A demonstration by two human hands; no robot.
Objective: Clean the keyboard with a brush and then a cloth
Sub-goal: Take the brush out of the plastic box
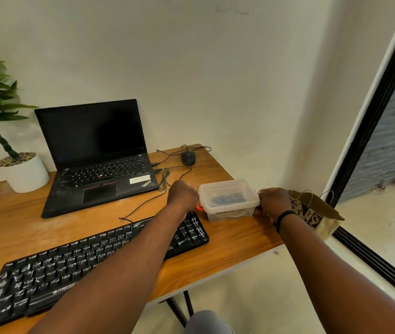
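One clear plastic box is gripped at its two short ends by two hands, at about 3 o'clock on the wooden desk.

The left hand and right hand are curled on opposite sides of the lidded, rounded-rectangular box; dark contents are seen dimly inside. One black keyboard lies flat at 7 o'clock, one open laptop at 11, one mouse at 1, one potted plant at 10, one paper bag at 3.

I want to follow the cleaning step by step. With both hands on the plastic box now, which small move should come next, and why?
Probably lift the lid off the plastic box. The left hand and right hand each grip one end, the lid looks closed, and dark items show inside. No brush or cloth lies in view, and the keyboard is untouched.
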